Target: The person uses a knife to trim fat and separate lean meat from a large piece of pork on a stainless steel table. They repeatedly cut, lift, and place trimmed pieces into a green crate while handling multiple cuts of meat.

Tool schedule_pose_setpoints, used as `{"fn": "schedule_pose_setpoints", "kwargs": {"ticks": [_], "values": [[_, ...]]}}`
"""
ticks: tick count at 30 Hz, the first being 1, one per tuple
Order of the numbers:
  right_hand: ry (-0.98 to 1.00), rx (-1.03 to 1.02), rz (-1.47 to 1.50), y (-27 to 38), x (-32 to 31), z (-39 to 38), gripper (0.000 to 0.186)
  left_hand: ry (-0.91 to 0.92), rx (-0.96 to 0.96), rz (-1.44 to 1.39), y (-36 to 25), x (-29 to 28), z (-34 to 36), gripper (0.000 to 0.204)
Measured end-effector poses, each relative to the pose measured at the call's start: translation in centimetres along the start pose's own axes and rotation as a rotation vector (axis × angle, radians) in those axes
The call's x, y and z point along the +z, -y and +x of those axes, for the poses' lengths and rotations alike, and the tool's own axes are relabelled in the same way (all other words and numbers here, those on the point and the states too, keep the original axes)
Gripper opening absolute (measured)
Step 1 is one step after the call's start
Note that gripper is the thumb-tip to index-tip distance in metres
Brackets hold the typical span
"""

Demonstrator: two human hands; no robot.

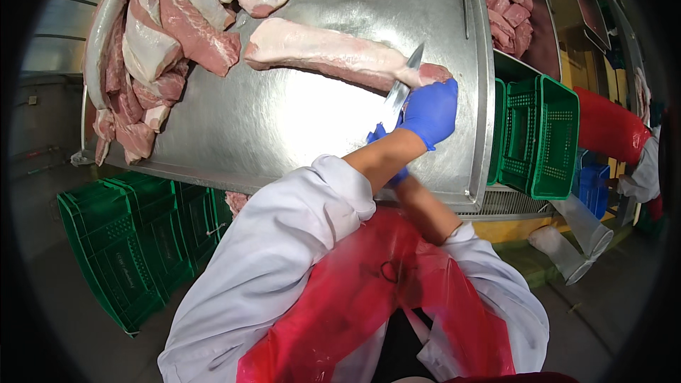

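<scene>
A long piece of pale, fat-covered meat [319, 50] lies across the steel worktable [269, 120]. My blue-gloved left hand [433, 113] crosses over my right arm and grips the meat's right end. Beneath it, my gloved right hand [386, 142] is mostly hidden, with fingers around the knife [397, 99]; the blade points up across the meat near that end. Several cuts of pink and white meat [156, 42] are heaped on the table's left side.
A bin of pink meat pieces [507, 18] and green crates [539, 135] stand at the right; more green crates [128, 241] are below left. A long thin rod [463, 0] lies along the table's right edge. Another person's red-covered body [613, 120] shows at the far right.
</scene>
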State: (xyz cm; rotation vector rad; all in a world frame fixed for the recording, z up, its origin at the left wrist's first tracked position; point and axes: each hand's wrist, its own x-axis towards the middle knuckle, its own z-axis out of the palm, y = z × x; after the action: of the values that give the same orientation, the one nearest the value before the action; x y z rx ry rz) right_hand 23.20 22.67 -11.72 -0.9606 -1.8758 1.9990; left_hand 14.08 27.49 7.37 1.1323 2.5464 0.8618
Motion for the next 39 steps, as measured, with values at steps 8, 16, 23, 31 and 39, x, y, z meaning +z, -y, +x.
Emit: {"fn": "schedule_pose_setpoints", "kwargs": {"ticks": [8, 16, 23, 31, 39], "values": [[0.032, 0.001, -0.083, 4.6, 2.7, -1.1, 0.059, -0.106, 0.073, -0.129, -1.4, -2.2, 0.3, 0.028], [0.112, 0.123, -0.082, 11.0, 3.5, 3.9, 0.084, -0.112, 0.152, -0.3, -4.0, -5.1, -0.8, 0.021], [0.14, 0.112, -0.127, 12.9, 5.0, 5.7, 0.072, -0.075, 0.254, -0.36, -5.1, -7.8, -2.9, 0.03], [0.187, -0.103, 0.027, 8.9, 8.3, 1.3, 0.086, -0.169, 0.3, -0.586, -5.0, -10.6, -2.9, 0.03], [0.267, 0.063, -0.004, 11.2, 12.3, -2.8, 0.092, -0.255, 0.371, -0.632, -6.2, -11.9, -2.6, 0.027]]}}
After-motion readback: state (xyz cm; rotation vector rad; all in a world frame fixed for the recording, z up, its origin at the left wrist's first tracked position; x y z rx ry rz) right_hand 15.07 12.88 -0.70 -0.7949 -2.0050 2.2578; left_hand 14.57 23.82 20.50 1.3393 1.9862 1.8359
